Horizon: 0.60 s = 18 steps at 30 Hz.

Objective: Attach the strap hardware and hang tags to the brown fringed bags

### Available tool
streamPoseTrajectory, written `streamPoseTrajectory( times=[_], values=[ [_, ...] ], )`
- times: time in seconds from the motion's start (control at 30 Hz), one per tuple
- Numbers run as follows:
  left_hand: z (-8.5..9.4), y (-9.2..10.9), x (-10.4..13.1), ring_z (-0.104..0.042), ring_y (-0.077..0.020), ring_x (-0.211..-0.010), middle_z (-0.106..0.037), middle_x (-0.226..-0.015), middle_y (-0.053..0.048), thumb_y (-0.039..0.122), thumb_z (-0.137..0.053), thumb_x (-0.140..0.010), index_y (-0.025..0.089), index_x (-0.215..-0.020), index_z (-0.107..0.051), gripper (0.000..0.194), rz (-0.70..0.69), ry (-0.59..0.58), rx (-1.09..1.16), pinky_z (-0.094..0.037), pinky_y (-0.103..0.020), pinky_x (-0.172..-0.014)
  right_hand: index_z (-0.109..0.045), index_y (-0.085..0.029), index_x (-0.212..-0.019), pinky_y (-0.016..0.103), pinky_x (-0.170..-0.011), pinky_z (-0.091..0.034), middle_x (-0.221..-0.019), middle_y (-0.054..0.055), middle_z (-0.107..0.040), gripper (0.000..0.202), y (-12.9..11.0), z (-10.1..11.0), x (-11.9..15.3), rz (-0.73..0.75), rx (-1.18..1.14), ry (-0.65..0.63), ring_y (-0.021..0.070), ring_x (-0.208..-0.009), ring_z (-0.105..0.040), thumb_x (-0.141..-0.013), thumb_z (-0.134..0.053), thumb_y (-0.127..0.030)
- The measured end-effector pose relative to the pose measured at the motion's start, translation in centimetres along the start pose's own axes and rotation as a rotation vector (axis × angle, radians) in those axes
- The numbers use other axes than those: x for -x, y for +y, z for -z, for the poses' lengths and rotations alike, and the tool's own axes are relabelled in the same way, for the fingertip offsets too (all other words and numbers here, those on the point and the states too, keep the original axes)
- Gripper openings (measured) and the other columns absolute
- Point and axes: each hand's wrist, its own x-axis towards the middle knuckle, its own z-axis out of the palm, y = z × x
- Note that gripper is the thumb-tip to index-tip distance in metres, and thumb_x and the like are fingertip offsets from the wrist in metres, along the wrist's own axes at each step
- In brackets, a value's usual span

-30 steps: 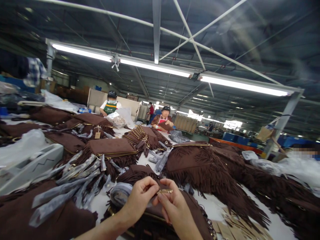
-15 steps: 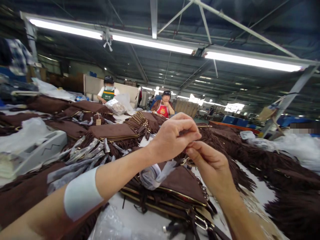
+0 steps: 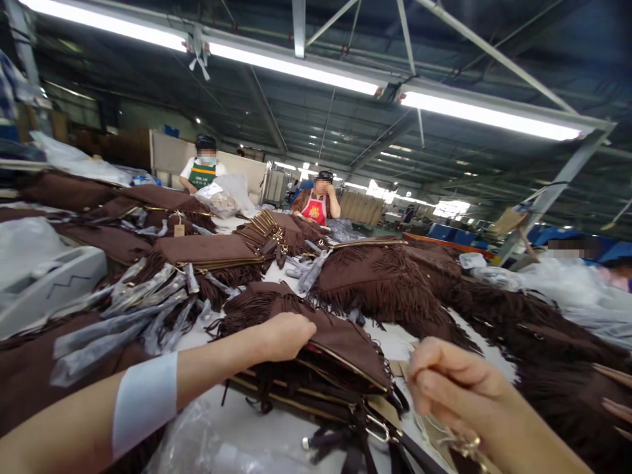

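Brown bag (image 3: 340,342) at 6 o'clock, atop a pile on the table (image 3: 291,276), mouth gaping. Left hand (image 3: 290,334), nearer 7, fingers closed on its zip edge. Right hand (image 3: 444,382) between 4 and 5, half curled, gold hardware (image 3: 467,446) under the palm; whether held, cannot tell. Lettering: green apron (image 3: 201,174) at 10, too small to read. Tan tag (image 3: 178,230) at 9, no legible print. Grey bin (image 3: 74,283), near 9: dark hand-drawn zigzag.
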Motion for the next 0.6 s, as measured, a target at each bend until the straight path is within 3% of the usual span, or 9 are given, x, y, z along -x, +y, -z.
streamPoseTrajectory(
  times=[0.07, 0.13, 0.2, 0.27, 0.33, 0.43, 0.53, 0.6],
  values=[
    [1.2, -0.4, -0.5, -0.067, -0.0256, -0.089, -0.069, -0.096, -0.012, 0.012, -0.048, -0.088, 0.014, -0.093, -0.060, 0.013, 0.002, 0.065, 0.016, -0.051, -0.033, -0.075, -0.064, -0.020, -0.077, 0.019, -0.042, -0.034, -0.064, 0.000, -0.063, 0.026, 2.1, -1.1, -0.7, -0.012, 0.197, -0.056, 0.0085, -0.044, -0.043, -0.083, -0.064, -0.045],
    [2.6, -0.8, -1.0, -0.066, -0.0244, -0.086, -0.069, -0.093, -0.011, 0.014, -0.046, -0.090, 0.015, -0.091, -0.059, 0.013, 0.019, 0.083, 0.044, -0.050, -0.031, -0.072, -0.067, -0.022, -0.079, 0.026, -0.061, -0.048, -0.077, 0.003, -0.068, 0.020, 3.7, -2.0, -1.8, 0.083, 0.383, -0.061, 0.0166, -0.066, -0.060, -0.084, -0.059, -0.039],
    [3.6, -1.2, -1.4, -0.065, -0.0229, -0.080, -0.068, -0.086, -0.009, 0.017, -0.044, -0.092, 0.017, -0.088, -0.058, 0.014, 0.036, 0.080, 0.085, -0.048, -0.029, -0.068, -0.065, -0.022, -0.079, 0.031, -0.082, -0.048, -0.095, 0.006, -0.071, 0.017, 5.1, -2.7, -3.1, 0.173, 0.497, -0.059, 0.0224, -0.092, -0.064, -0.086, -0.054, -0.032],
    [3.6, -1.6, -1.7, -0.062, -0.0208, -0.076, -0.066, -0.081, -0.006, 0.019, -0.042, -0.093, 0.018, -0.085, -0.056, 0.016, 0.046, 0.090, 0.140, -0.045, -0.027, -0.065, -0.061, -0.022, -0.077, 0.033, -0.091, -0.044, -0.110, 0.008, -0.069, 0.017, 6.4, -3.3, -4.3, 0.195, 0.570, -0.060, 0.0240, -0.107, -0.060, -0.088, -0.048, -0.027],
    [2.8, -2.1, -1.9, -0.058, -0.0187, -0.073, -0.063, -0.077, -0.004, 0.018, -0.040, -0.093, 0.019, -0.081, -0.053, 0.017, 0.067, 0.133, 0.243, -0.041, -0.026, -0.065, -0.058, -0.022, -0.078, 0.032, -0.091, -0.044, -0.113, 0.009, -0.068, 0.017, 7.7, -4.4, -5.3, 0.194, 0.660, -0.071, 0.0235, -0.111, -0.059, -0.088, -0.045, -0.021],
    [0.9, -2.9, -1.9, -0.051, -0.0160, -0.070, -0.056, -0.073, -0.001, 0.021, -0.038, -0.093, 0.020, -0.074, -0.045, 0.021, 0.129, 0.240, 0.466, -0.039, -0.026, -0.067, -0.060, -0.021, -0.087, 0.028, -0.078, -0.046, -0.101, 0.007, -0.072, 0.019, 9.1, -6.7, -5.9, 0.156, 0.889, -0.183, 0.0228, -0.097, -0.066, -0.086, -0.044, -0.011],
    [-0.6, -3.6, -1.8, -0.048, -0.0147, -0.071, -0.052, -0.074, 0.001, 0.024, -0.031, -0.095, 0.020, -0.073, -0.041, 0.024, 0.190, 0.299, 0.580, -0.039, -0.025, -0.068, -0.061, -0.019, -0.103, 0.026, -0.068, -0.044, -0.110, 0.008, -0.070, 0.036, 9.4, -8.6, -5.9, 0.130, 1.143, -0.290, 0.0234, -0.090, -0.069, -0.079, -0.044, 0.001],
    [-1.0, -3.9, -1.6, -0.048, -0.0145, -0.072, -0.051, -0.075, 0.001, 0.024, -0.028, -0.094, 0.020, -0.074, -0.041, 0.025, 0.211, 0.303, 0.607, -0.040, -0.025, -0.068, -0.061, -0.020, -0.104, 0.025, -0.066, -0.043, -0.110, 0.007, -0.070, 0.037, 9.3, -8.6, -5.7, 0.122, 1.177, -0.310, 0.0229, -0.090, -0.069, -0.079, -0.044, 0.002]
  ],
)
